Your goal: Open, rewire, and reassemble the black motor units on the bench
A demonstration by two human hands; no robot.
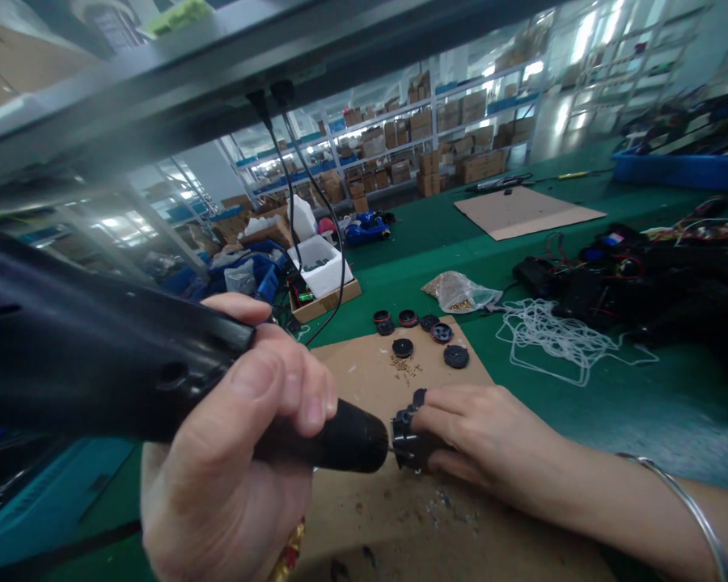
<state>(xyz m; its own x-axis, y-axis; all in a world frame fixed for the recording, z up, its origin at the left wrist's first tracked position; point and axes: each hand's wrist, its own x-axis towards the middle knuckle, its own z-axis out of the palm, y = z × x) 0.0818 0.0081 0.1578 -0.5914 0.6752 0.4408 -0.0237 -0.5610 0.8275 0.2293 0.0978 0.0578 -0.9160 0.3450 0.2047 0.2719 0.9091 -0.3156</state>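
Note:
My left hand (236, 436) is wrapped round a black electric screwdriver (352, 436). Its large dark body fills the left side, and its tapered nose points right. A thin metal bit at the nose reaches a small black plastic part (405, 440). My right hand (467, 424) grips that part from the right, fingers curled over it, hiding most of its far side. Both hands are over a brown cardboard sheet (364, 525). Beyond them lie a round black cap (403, 347), a pile of small brass screws (405, 368) and several more round black pieces (456, 356).
A clear bag of brass screws (459, 291) lies behind the cardboard, left of tangled white cord (564, 335) and black wired parts (631, 275). A white box (323, 271) stands back left. Black cables (315, 174) hang from a metal shelf (175, 73) overhead.

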